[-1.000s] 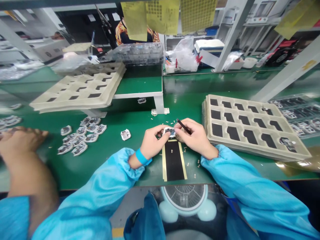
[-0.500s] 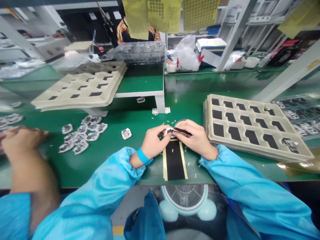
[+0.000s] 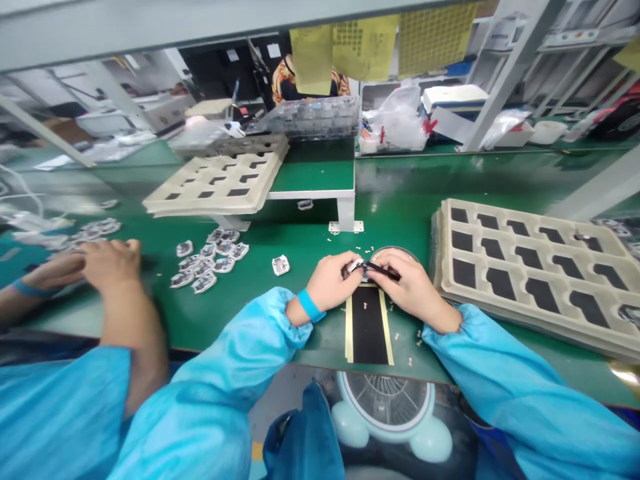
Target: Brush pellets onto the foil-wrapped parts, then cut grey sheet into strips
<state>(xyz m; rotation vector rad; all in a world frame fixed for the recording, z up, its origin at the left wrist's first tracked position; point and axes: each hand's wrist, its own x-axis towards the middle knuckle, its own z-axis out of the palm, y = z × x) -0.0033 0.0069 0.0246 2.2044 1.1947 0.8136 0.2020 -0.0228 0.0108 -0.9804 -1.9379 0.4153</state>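
Holding one white part point(image 3: 355, 265), one black tool point(image 3: 383, 271)

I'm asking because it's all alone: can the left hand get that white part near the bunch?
Probably yes, after letting go of the held part: nothing seems to stand between the left hand and the lone part.

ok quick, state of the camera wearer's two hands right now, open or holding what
Left hand: closed, holding a small white-and-dark part.
Right hand: closed on a slim black tool, probably tweezers.
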